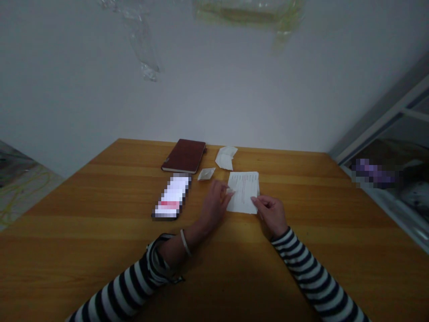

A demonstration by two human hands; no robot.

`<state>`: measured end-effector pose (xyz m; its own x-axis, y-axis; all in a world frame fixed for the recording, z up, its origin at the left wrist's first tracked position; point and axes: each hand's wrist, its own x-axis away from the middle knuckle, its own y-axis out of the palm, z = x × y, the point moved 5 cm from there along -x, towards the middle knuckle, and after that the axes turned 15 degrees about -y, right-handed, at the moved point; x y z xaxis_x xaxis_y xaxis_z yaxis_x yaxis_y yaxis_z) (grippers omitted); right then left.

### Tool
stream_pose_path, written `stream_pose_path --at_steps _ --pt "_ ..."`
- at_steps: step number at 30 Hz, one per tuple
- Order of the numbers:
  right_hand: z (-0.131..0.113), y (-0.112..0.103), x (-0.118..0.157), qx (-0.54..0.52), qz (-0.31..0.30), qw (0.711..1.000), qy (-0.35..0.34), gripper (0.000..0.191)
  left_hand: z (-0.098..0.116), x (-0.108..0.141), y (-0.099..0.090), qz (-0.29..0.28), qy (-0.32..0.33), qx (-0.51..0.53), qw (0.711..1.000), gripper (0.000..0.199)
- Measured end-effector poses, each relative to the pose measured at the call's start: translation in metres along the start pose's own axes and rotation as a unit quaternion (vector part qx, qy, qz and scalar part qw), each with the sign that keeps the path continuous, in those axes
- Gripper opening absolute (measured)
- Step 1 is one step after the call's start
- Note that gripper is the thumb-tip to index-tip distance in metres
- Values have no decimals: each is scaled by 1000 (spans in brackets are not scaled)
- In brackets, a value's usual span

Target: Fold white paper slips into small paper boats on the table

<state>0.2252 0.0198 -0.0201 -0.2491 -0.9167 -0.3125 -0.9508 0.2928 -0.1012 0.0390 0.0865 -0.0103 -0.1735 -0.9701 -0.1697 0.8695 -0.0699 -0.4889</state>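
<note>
A white sheet of paper point(244, 192) with lines of print is held just over the wooden table, and another layer of paper shows along its right side. My right hand point(271, 213) grips its lower right edge between thumb and fingers. At the left edge, my left hand point(215, 205) has its thumb and fingertips closed on the paper; exactly what is between the tips is hard to see. Just beyond my left hand lies a small folded piece of paper point(206, 173). Farther back is a creased white paper point(226, 157).
A dark red notebook point(185, 155) lies at the back of the wooden table point(311, 192). Left of my left hand is a phone point(172, 197) with a lit, blurred screen. A wall point(234, 103) stands behind the table, and a shelf point(378, 192) with items is at right.
</note>
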Motion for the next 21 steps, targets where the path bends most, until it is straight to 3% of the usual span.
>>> stream_pose_path --at_steps 3,5,8,11,14,16,18,21 --pt "-2 3 2 -6 -4 1000 1 38 2 7 18 -151 6 35 988 17" --pt "-4 5 4 -11 0 1000 -1 38 3 9 23 -183 4 61 981 24" --pt "-6 5 5 -22 22 999 -7 43 1 5 19 -109 6 90 990 46" --pt "-4 3 4 -61 45 997 2 43 -11 -3 13 -50 -84 207 973 62" --pt "1 0 3 -86 63 994 14 40 -18 -9 16 -110 -168 292 935 53" --pt "6 -2 2 -88 62 994 22 41 -16 -11 14 -130 -172 282 935 40" --pt "11 -4 0 -82 55 995 30 45 -15 -12 8 -112 -167 268 942 32" --pt "18 -14 -4 6 60 998 20 52 -17 -13 -2 -38 -156 256 953 30"
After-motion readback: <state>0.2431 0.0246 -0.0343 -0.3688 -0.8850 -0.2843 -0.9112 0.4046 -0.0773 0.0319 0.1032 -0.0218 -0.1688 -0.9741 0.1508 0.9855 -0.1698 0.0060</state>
